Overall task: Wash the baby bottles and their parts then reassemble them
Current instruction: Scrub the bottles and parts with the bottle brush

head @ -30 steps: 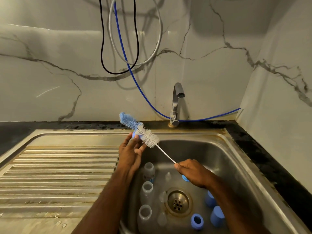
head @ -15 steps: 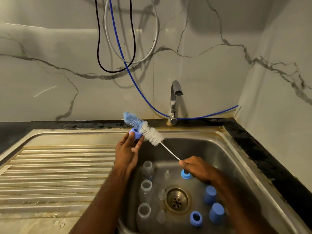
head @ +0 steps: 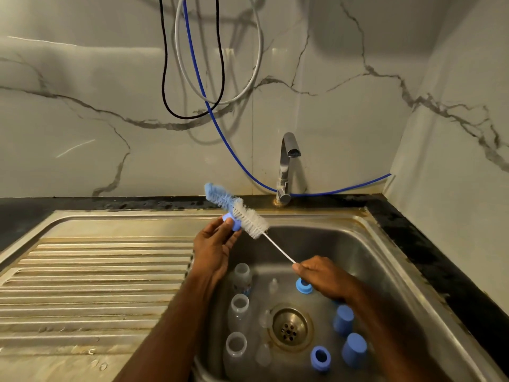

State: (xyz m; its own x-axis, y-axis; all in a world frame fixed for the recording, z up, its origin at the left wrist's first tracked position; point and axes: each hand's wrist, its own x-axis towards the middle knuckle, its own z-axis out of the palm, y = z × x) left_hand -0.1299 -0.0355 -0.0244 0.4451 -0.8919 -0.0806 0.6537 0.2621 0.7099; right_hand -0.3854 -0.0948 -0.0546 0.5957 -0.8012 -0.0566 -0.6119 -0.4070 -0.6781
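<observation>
A small blue bottle ring (head: pixel 230 220) was pinched at the fingertips of the left hand (head: pixel 213 245), held up above the sink's (head: pixel 385 260) left rim. The bottle brush (head: pixel 242 212) was laid against the ring, its white bristles touching it and its blue tip pointing up and to the left. The thin white wire handle of the brush was gripped by the curled fingers of the right hand (head: pixel 326 277), held over the basin.

In the basin, three clear bottles (head: pixel 239 304) were stood in a row along the left side, open mouths up. Clear teats (head: pixel 273 285) were seen near the drain (head: pixel 290 328). One blue ring (head: pixel 303 285) lay just beside the right hand, another (head: pixel 320 357) at the front, and two blue caps (head: pixel 354 350) stood to the right of the drain. A tap (head: pixel 286 166) rose behind the basin.
</observation>
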